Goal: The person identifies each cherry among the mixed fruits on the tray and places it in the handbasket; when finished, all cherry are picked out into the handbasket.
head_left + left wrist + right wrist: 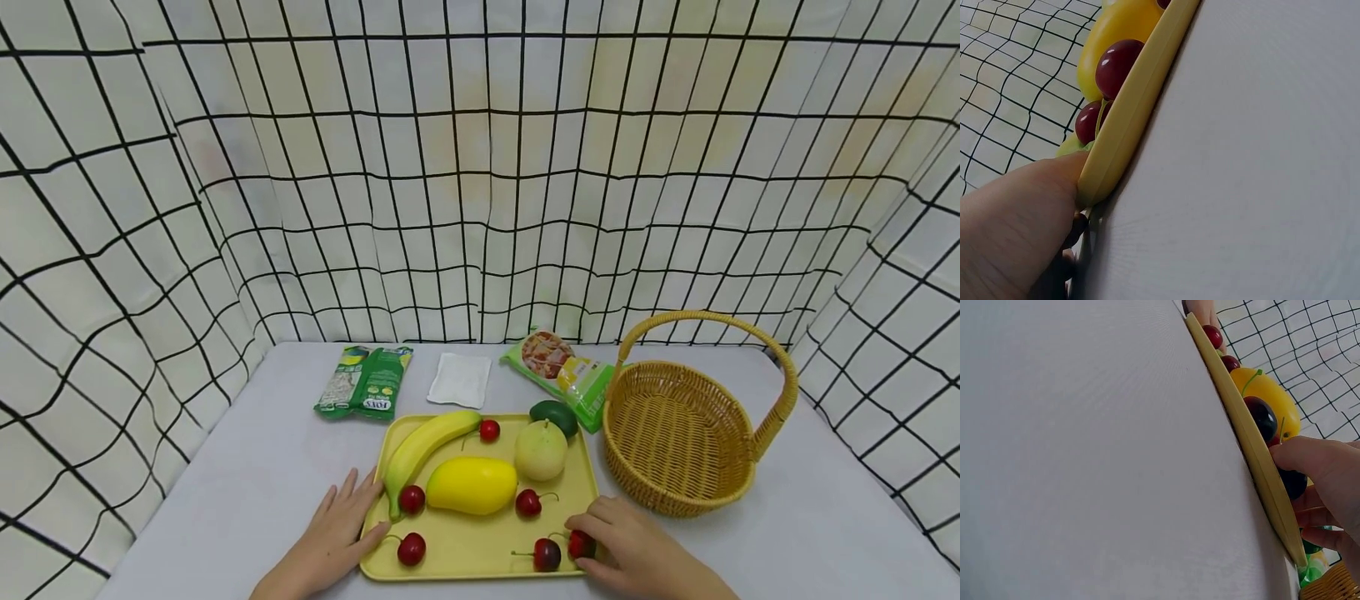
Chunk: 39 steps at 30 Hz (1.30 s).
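Observation:
A yellow tray (465, 565) carries a banana (422, 454), a yellow mango (472, 485), a pale round pear (541, 451), a dark green avocado (556, 417) and several dark red cherries, among them one (411, 549) by the left rim. My left hand (330, 533) rests at the tray's left edge, fingers spread, thumb at the rim. At the front right corner, my right hand (626, 542) pinches a cherry (581, 544) between thumb and fingers; part of that cherry is hidden by them. Another cherry (547, 554) lies just left of it, its stem pointing left.
A wicker basket (678, 433) with a tall handle stands right of the tray. Behind the tray lie a green packet (365, 382), a white square cloth (460, 380) and a green food bag (562, 371). White curtains with a black grid (480, 192) enclose the white table (247, 467).

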Available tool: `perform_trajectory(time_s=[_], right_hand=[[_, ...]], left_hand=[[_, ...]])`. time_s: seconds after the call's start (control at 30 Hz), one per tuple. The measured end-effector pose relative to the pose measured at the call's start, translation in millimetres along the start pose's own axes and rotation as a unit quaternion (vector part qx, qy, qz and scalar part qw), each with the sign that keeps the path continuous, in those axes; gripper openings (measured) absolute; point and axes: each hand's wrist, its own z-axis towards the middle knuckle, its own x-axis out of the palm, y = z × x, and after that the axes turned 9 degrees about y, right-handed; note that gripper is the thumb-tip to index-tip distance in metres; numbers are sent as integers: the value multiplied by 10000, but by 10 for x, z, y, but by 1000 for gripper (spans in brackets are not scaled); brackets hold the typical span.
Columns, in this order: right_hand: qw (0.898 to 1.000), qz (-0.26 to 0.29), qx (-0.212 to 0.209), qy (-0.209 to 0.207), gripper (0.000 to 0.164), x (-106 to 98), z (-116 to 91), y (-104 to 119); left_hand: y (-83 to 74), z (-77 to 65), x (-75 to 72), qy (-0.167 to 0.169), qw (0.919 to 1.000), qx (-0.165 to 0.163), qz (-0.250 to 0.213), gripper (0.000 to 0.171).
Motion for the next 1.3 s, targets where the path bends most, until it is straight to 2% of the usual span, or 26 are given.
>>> perform_trajectory(time_s=[0.27,0.63,0.7,0.8,0.9,1.0,1.3], right_hand=[[10000,89,-31,-23,28,3,-15,12],[9997,231,30,69,26,-76,-9,40],[9998,157,-50,-86,25,-95,-6,46],[9977,-107,-407,-534,25,-127,8,40],[9896,-444,-837,-1082,27,-172,20,19],[9832,-566,-1036,-1394,28,-239,25,3],[9802,-767,-693,-1690,31,-477,-1,-27]], left_hand=[[29,5,46,-15,9999,-124,75,75],[-3,0,40,-78,9999,-125,39,76],[-5,2,38,-78,9999,-143,56,76],[-7,6,35,-58,9998,-196,64,75],[-5,12,35,-39,9997,-222,72,75],[-5,9,34,-51,9998,-190,69,75],[6,17,36,-69,9997,-215,128,75]])
